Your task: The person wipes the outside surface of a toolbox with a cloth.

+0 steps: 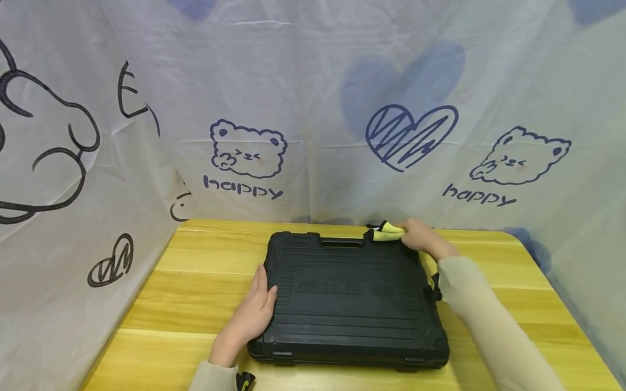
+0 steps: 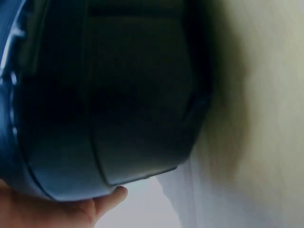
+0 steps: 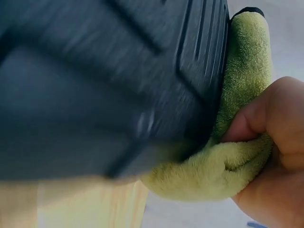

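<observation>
**Two-handed contact: a grip at one side, a brace at the other**

The fingers of the right hand (image 1: 423,237) grip a folded, fuzzy yellow-green cloth with dark edging (image 3: 247,61), the thumb pressed into its fold. The cloth lies against the far right corner of a broad black plastic case with a ribbed top (image 1: 347,309). The fingers of the left hand (image 1: 251,315) are extended along the case's left side, the thumb at its upper edge. The closed case lies on a yellow wood-grain counter (image 1: 195,282), its far edge near a white curtain printed with blue hearts and bears (image 1: 313,190). Two faults seem possible: stronger pressure from the right hand than the left resists could swivel the case, and a loosened grip could let the bunched cloth slip behind it.
</observation>
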Available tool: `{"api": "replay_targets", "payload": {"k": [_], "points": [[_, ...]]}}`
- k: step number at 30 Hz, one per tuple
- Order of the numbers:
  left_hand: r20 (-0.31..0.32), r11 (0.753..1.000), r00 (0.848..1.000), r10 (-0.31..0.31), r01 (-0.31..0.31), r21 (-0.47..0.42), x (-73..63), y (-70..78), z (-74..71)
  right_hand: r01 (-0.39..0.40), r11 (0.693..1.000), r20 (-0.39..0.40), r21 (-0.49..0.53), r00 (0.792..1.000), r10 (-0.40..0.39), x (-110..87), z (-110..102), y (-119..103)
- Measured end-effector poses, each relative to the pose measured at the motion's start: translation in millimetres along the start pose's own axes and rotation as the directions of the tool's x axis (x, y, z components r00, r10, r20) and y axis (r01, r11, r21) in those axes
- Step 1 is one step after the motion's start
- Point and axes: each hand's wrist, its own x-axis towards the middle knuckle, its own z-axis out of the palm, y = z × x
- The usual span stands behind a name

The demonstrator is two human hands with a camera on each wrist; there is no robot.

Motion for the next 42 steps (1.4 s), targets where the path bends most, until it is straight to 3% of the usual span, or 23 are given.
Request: {"api": "replay_targets", "payload": {"k": [7,15,24,34,39,42], "points": [[-0.007,1.0,1.0,0.01,-0.01,0.004,0.7,1.8,0.7,-0.003,1.0,0.03,0.022,1.0,0.002,6.7,3.2,-16.8],[0.002,1.0,1.0,-0.004,0.004,-0.004,0.6,2.6,1.2,0.053,0.997,0.044,0.054,0.997,-0.056,-6.5,-1.0,-11.3],[0.004,1.0,1.0,-0.008,0.008,-0.023,-0.1,1.7,-1.1,0.014,0.999,0.003,0.05,1.0,-0.014,-31.2,4.4,0.3],[0.009,1.0,1.0,-0.028,0.029,-0.006,-0.6,-4.6,-1.9,-0.053,0.998,-0.053,-0.021,0.997,0.052,-49.4,18.1,-9.6],[0.002,1.0,1.0,-0.015,0.015,-0.004,-0.3,-3.9,-2.2,-0.122,0.99,0.027,-0.069,0.992,0.124,-59.0,15.0,-20.6],[-0.009,1.0,1.0,-0.008,0.008,-0.008,0.5,-2.7,-2.6,-0.134,0.99,0.068,-0.047,0.988,0.137,-67.7,11.6,-25.9]]}}
